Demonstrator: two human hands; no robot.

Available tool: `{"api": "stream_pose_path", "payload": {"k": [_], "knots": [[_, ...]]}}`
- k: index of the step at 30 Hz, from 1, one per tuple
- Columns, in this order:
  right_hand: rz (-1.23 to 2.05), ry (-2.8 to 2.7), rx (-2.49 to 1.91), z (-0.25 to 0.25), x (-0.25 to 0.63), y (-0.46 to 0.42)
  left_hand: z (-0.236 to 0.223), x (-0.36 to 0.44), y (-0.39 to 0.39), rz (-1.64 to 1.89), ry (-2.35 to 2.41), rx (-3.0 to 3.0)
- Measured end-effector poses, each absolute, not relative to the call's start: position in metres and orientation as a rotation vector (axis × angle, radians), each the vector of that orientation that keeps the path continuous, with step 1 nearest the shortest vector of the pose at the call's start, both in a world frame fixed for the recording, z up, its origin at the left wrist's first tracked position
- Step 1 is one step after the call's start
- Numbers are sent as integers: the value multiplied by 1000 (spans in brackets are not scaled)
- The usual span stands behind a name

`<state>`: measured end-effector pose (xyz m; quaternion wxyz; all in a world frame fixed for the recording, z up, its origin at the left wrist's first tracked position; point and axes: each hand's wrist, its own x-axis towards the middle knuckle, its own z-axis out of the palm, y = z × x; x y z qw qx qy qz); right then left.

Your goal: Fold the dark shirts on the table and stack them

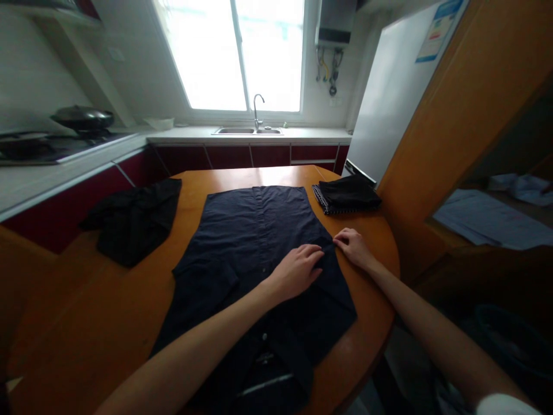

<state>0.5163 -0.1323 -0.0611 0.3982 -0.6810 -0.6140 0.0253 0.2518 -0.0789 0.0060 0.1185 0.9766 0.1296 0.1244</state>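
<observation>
A dark navy button-up shirt (228,230) lies spread front side up on the table, its collar toward me and its hem at the far side. My left hand (298,270) rests on the right half of the shirt, palm down with fingers stretched out. At the shirt's right edge, my right hand (353,246) has its thumb and fingers pinched together on the fabric. Part of the shirt's lower left front and collar area is covered by my left forearm.
The wooden table (190,183) has a rounded right edge. Folded dark clothes (348,195) are stacked at its far right, and a crumpled black garment (138,222) hangs over its left side. Beyond are a sink (235,131), a lidded wok (82,117) and a fridge (389,92).
</observation>
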Motion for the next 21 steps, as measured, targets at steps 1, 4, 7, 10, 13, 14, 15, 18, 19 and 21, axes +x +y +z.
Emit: {"api": "stream_pose_path", "payload": {"k": [1, 4, 7, 10, 13, 14, 15, 18, 19, 21], "knots": [[60, -1543, -1727, -62, 516, -132, 1, 254, -82, 369, 228, 2850], [53, -1518, -1745, -63, 517, -132, -15, 257, -87, 339, -52, 2867], [63, -1512, -1751, -63, 518, -132, -18, 259, -87, 352, -137, 2926], [68, -1514, -1743, -62, 517, -133, -11, 258, -88, 377, -241, 3009], [65, -1528, -1746, -60, 516, -134, -5, 257, -90, 389, -379, 3076], [56, -1532, -1755, -59, 515, -135, -4, 257, -91, 393, -402, 3094], [41, -1536, -1766, -58, 515, -135, -4, 257, -92, 397, -413, 3112], [-14, -1571, -1808, -54, 510, -138, -6, 258, -95, 398, -422, 3153], [-29, -1596, -1824, -53, 509, -139, -6, 258, -96, 400, -420, 3161], [-65, -1647, -1862, -51, 505, -140, -5, 258, -97, 401, -424, 3165]]}}
